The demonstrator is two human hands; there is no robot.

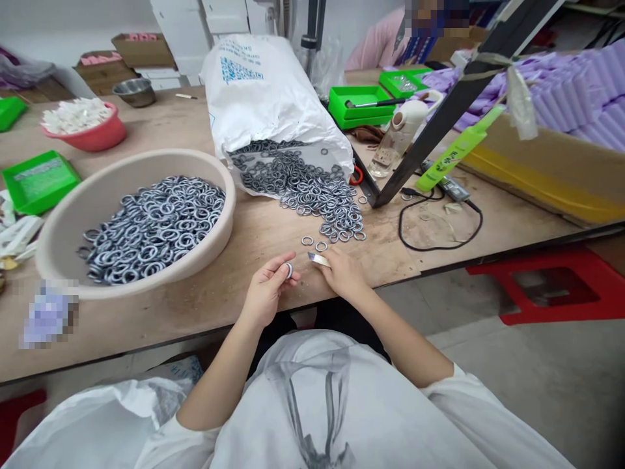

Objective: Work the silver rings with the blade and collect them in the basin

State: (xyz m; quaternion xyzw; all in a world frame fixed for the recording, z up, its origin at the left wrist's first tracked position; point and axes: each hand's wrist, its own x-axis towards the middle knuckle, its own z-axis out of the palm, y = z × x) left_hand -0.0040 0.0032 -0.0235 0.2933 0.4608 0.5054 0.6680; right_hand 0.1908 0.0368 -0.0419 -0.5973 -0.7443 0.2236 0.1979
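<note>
My left hand (pixel 266 286) pinches one grey ring (pixel 290 270) between thumb and fingers, just above the table's front edge. Facing it, my right hand (pixel 346 275) is closed on a small knife (pixel 319 259) with a pale handle and a short dark slanted blade pointing left. A gap separates the blade from the ring. Beyond my hands, a heap of similar grey rings (pixel 312 185) spills from a white sack (pixel 266 85), with a few loose ones near my right hand. To the left, a large beige basin (pixel 225 218) holds many more rings.
On the wooden table (pixel 195 326) stand a red bowl (pixel 110 133) of white parts and a green tray (pixel 41 182). A dark metal post (pixel 434 107) slants up at right, near a bottle (pixel 390 146), a green tube (pixel 459 150) and a black cable (pixel 434 249). Another person's pink sleeve (pixel 375 42) shows behind.
</note>
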